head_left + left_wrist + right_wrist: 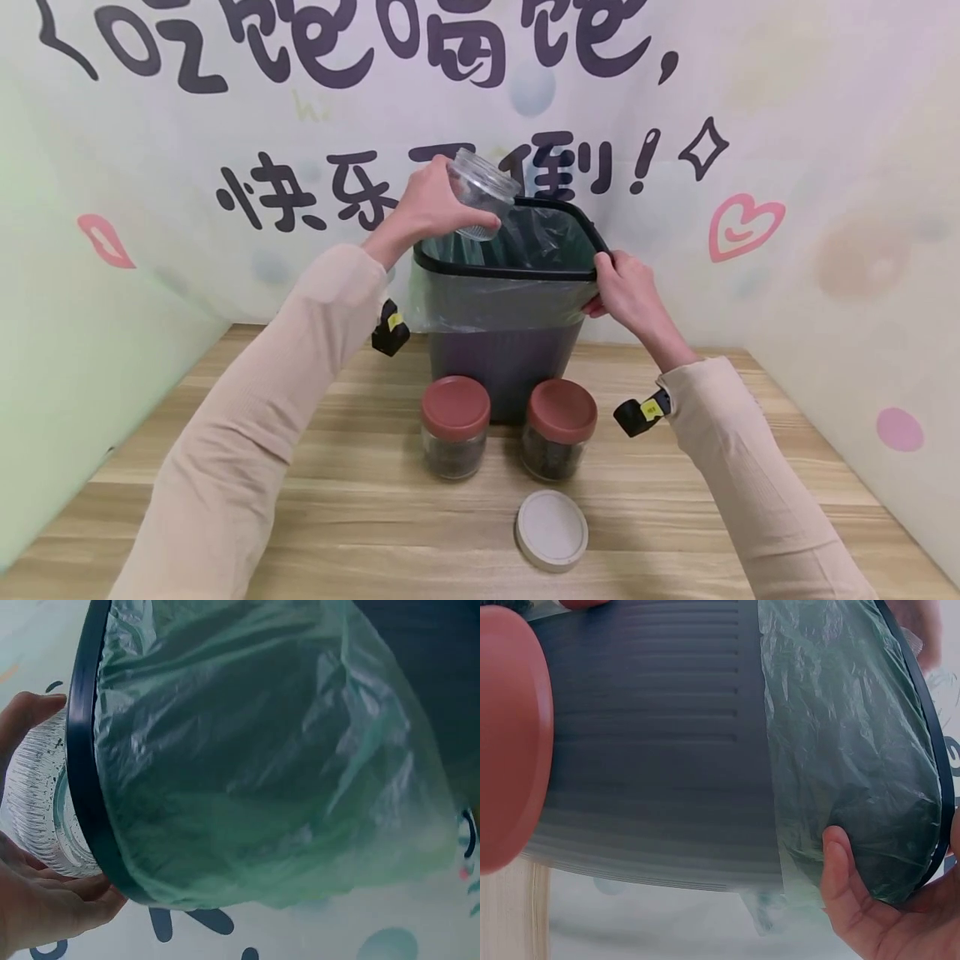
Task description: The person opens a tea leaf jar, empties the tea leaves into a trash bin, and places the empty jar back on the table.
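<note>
My left hand (438,200) grips a clear ribbed glass jar (480,187), held tilted over the mouth of a dark trash bin (502,358). Small dark specks cling inside the jar (56,795) in the left wrist view. A green translucent bag (510,304) lines the bin and folds down outside its black rim (517,272). At the rim's right corner, my right hand (630,292) holds on, with fingers (840,862) against the bag outside in the right wrist view.
Two glass jars with red lids, one left (455,425) and one right (558,429), stand in front of the bin. Nearer lies a round white lid (552,531) on the wooden table (360,517). A printed cloth (322,125) hangs behind.
</note>
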`<move>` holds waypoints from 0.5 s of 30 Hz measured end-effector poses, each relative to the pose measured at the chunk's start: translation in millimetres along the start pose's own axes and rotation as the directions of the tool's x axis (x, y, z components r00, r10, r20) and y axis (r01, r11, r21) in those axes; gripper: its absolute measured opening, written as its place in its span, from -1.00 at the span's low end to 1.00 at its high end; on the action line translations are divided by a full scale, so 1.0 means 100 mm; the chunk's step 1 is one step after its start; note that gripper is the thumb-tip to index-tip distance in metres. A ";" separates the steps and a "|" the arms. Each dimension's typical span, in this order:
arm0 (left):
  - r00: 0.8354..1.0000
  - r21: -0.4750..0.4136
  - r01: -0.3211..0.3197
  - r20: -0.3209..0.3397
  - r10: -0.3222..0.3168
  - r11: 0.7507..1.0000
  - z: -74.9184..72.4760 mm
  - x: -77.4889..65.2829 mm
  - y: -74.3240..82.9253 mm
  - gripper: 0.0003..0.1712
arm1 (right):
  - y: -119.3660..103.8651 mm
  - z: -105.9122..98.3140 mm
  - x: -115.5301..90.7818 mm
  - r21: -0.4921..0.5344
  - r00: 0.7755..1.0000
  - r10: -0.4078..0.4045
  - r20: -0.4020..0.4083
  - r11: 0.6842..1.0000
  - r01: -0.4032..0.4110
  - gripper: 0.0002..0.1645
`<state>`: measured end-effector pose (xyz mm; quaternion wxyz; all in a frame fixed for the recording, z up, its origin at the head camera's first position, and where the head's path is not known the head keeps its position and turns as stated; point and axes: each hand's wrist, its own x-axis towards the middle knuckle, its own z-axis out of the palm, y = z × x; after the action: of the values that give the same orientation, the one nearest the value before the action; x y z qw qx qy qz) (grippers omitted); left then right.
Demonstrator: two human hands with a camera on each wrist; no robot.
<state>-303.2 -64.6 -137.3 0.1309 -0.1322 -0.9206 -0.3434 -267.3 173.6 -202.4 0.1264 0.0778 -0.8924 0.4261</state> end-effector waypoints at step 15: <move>0.995 -0.252 0.098 0.053 -0.088 0.963 -0.15 -0.09 0.02 0.00 | -0.01 0.01 0.00 0.023 1.000 0.007 0.008 1.000 -0.007 -0.50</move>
<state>-292.0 -74.8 -128.1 0.0778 -0.1115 -0.8767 -0.4614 -266.8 172.8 -202.4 0.1204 0.0776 -0.8883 0.4363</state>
